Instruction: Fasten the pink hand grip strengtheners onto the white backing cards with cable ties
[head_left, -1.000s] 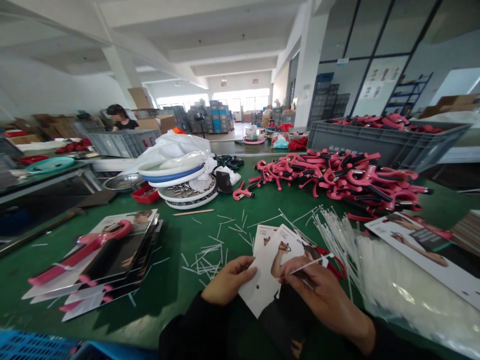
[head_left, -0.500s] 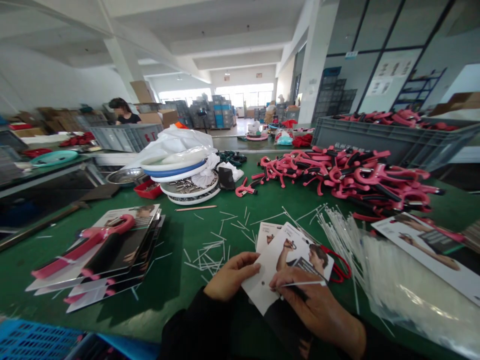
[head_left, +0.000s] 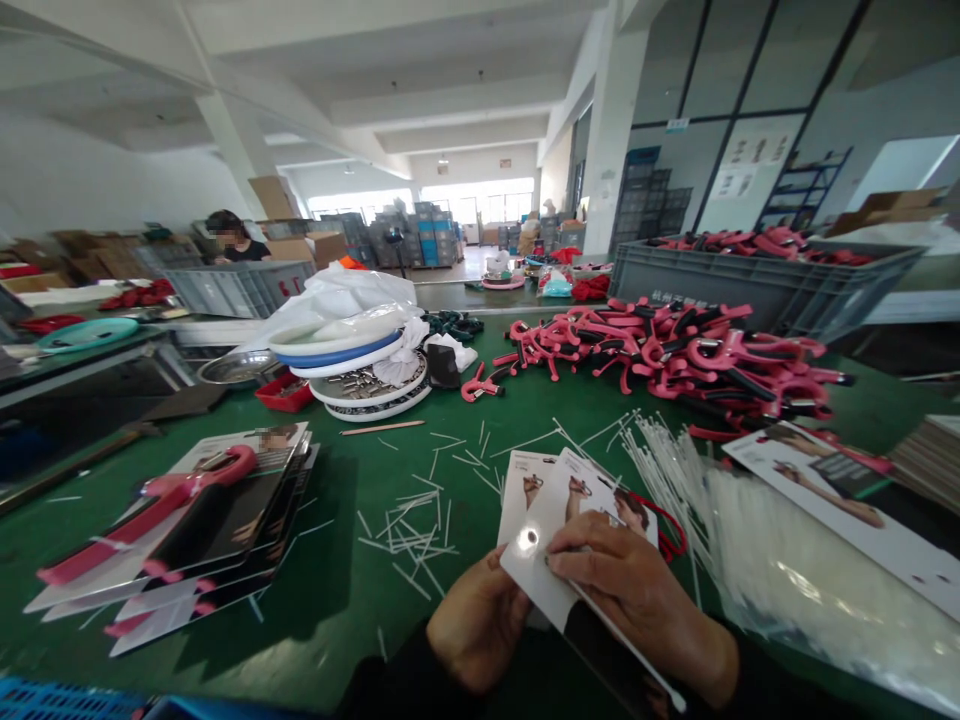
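My left hand (head_left: 480, 620) grips the left edge of a white and black printed backing card (head_left: 536, 560), its fingers partly behind it. My right hand (head_left: 637, 590) lies over the card's right part, fingertips pinched together near a hole. A white cable tie (head_left: 630, 645) runs from under my right hand toward the lower right, its head at the near end. Whether its tip passes through the hole is hidden. Behind, a second printed card (head_left: 517, 490) lies on the table, and red handles (head_left: 667, 530) show beside it.
Carded pink and black clamps (head_left: 187, 500) are stacked at left. Cut tie ends (head_left: 412, 530) litter the green table (head_left: 360, 640). Loose clamps (head_left: 675, 350) are heaped before a grey crate (head_left: 757, 290). A bag of cable ties (head_left: 802, 560) lies at right. A person (head_left: 240, 238) is at far left.
My left hand has moved lower along the card. My right fingers have moved against the card, and the cable tie has swung from level to slanting toward me. The view has shifted slightly.
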